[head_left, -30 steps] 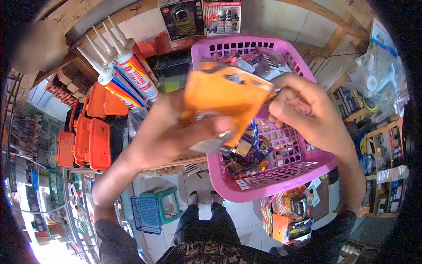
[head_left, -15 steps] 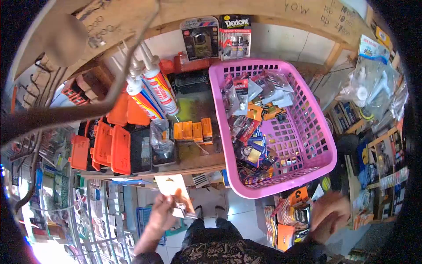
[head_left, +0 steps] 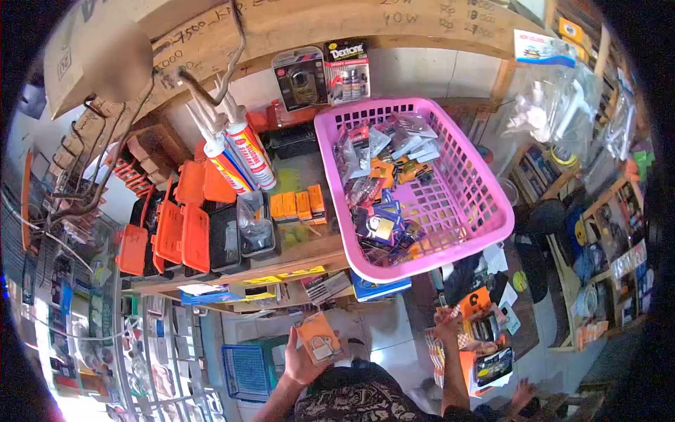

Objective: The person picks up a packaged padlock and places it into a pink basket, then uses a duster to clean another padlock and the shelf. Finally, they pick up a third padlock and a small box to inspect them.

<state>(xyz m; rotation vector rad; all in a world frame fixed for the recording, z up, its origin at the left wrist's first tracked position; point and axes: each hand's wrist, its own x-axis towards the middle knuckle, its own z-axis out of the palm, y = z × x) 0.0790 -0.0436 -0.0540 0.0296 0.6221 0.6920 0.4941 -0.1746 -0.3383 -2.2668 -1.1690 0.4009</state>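
Note:
My left hand (head_left: pixel 302 362) is closed on the edge of an orange padlock pack (head_left: pixel 320 339), a card with a padlock on its front, held low before my body. Lower right, my right hand (head_left: pixel 448 325) has its fingers curled at the upper left of a group of packaged goods, beside an orange card (head_left: pixel 474 304) with black print; what they grip is too small to make out. A dark pack (head_left: pixel 493 367) lies near that forearm. Above, a pink basket (head_left: pixel 427 269) holds several carded packs, including a blue one with a padlock (head_left: pixel 380 226).
On the wooden shelf (head_left: pixel 309 248) stand sealant tubes (head_left: pixel 251 156), small orange boxes (head_left: pixel 297 206) and black cases with orange lids (head_left: pixel 195 238). A blue crate (head_left: pixel 245 373) sits on the floor. Another person's bare hand or foot (head_left: pixel 522 394) shows lower right.
My left hand has moved right and turned the padlock pack so its orange front faces up. My right hand has moved left onto the packaged goods. The view has shifted.

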